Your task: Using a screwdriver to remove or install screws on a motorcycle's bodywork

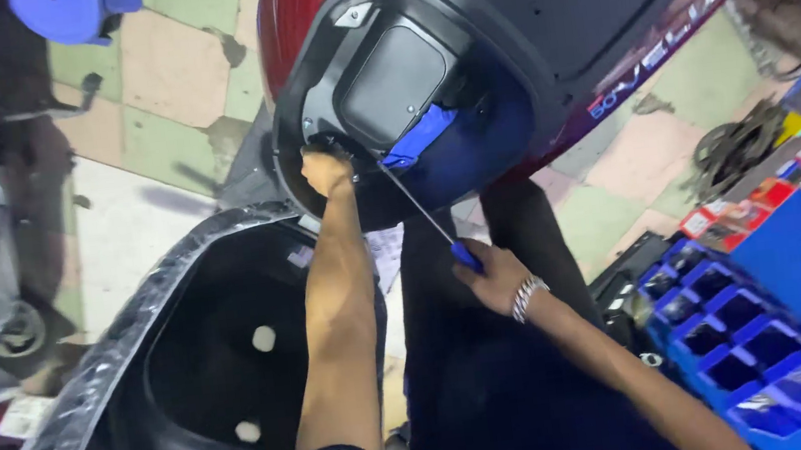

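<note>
Fastener step at scooter (539, 28) rear: right hand (492, 275) clamped on screwdriver (424, 214), left hand (326, 171) closed at tip, steadying; next needs square seating.

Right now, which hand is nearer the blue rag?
Left. The left hand is just beside the blue rag; the right hand grips the screwdriver handle lower down.

I count two bare hands, a left hand (326, 171) and a right hand (492, 275). I see one screwdriver (424, 214), one red scooter body (519, 30), one black storage tub (207, 378), one wristband (527, 297), and two white plugs (264, 338) in the tub.
</note>
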